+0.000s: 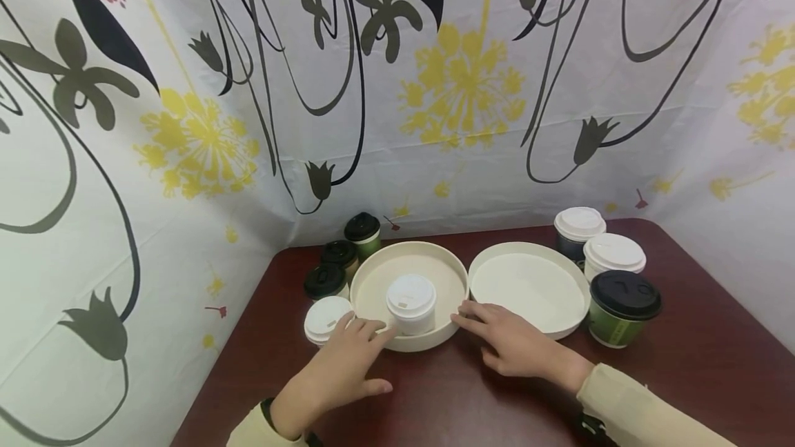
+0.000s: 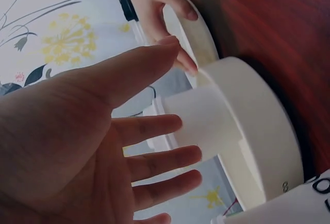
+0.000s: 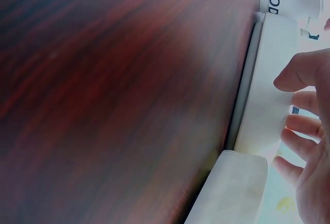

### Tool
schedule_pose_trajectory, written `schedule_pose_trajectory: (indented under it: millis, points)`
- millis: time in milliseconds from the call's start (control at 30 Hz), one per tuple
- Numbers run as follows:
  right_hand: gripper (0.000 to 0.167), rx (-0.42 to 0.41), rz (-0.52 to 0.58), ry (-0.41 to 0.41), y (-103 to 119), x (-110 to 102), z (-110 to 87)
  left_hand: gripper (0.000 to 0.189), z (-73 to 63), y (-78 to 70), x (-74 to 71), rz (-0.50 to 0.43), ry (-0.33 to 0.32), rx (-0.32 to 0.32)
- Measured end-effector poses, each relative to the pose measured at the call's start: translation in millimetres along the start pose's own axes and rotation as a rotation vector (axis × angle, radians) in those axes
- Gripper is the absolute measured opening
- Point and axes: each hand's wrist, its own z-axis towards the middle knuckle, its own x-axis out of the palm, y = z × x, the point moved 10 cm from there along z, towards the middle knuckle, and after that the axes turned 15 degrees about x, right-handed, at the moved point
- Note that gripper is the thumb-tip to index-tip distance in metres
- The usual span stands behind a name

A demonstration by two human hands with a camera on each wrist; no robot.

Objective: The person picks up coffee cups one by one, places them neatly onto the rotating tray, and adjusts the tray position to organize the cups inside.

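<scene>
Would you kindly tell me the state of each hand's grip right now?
Left grip: open, holding nothing.
Right grip: open, holding nothing.

Soft, diffuse light, seemingly from above, brightens the patterned cloth (image 1: 379, 123) across the upper frame of the head view, while the dark worktop (image 1: 447, 412) shows a muted shadow beneath the right hand (image 1: 509, 342) at lower right. The left wrist view is dimmer and cooler, with the left hand (image 2: 77, 136) in shade at lower left. In the right wrist view, overexposure bleaches the right edge; a hazy sheen crosses the middle, and the wood grain at left looks soft.
</scene>
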Motion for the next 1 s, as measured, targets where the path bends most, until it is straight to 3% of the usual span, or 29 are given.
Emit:
schedule_pose_trajectory:
  millis: [300, 500, 633, 800, 1000]
  points:
    - [0.071, 0.01, -0.002, 0.028, 0, 5, 0.2, 0.074, 2.8, -15.5, 12.4, 0.066, -0.017, 0.066]
    - [0.072, 0.0, -0.003, 0.011, 2, 3, 0.0, 0.072, 9.2, -30.9, 20.7, 0.091, -0.072, 0.099]
    - [0.072, 0.009, -0.001, 0.02, 2, 4, 0.2, 0.077, 12.4, -40.3, 28.1, 0.11, -0.11, 0.084]
    - [0.071, 0.021, -0.001, 0.04, 1, 7, 0.0, 0.087, 13.5, -44.1, 42.5, 0.079, -0.085, 0.033]
    - [0.071, -0.009, -0.014, -0.002, 4, 4, -1.3, 0.091, 14.6, -40.8, 51.1, 0.04, -0.065, -0.011]
